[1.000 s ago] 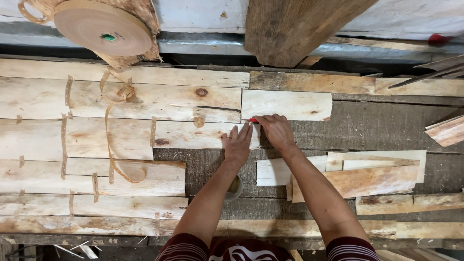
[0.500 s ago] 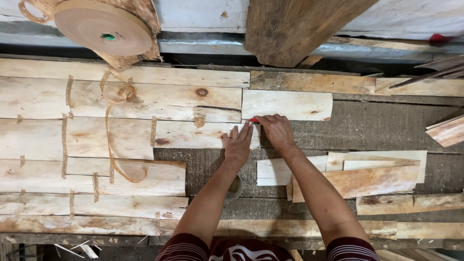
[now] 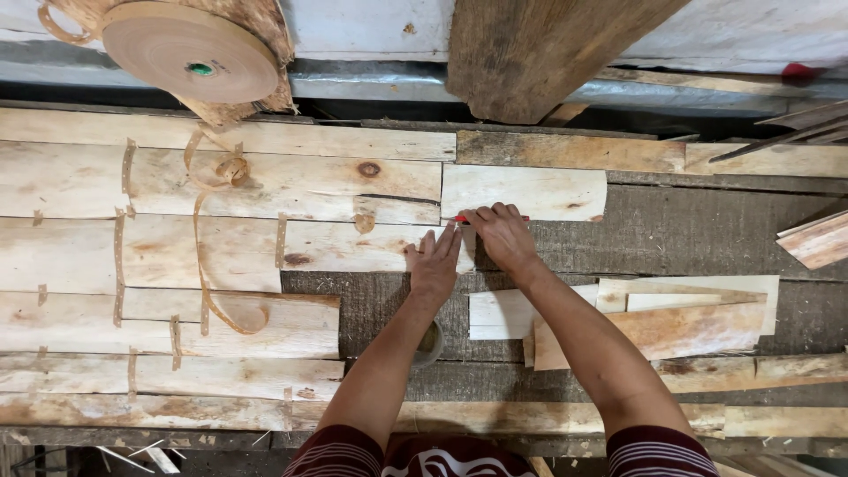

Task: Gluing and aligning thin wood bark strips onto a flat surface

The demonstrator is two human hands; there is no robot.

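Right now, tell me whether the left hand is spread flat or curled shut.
Spread flat. The left hand lies palm-down, fingers extended, on a pale veneer strip, beside the right hand, which pinches a red tool.

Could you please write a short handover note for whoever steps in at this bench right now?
Left hand: flat, pressing down the veneer strip.
Right hand: closed on a red tool at the strip's upper right corner, by the short veneer piece.
Done: strips on the left are joined with paper tape.
Left: the short piece looks untaped; loose veneer pieces lie at right. Tape roll top left.
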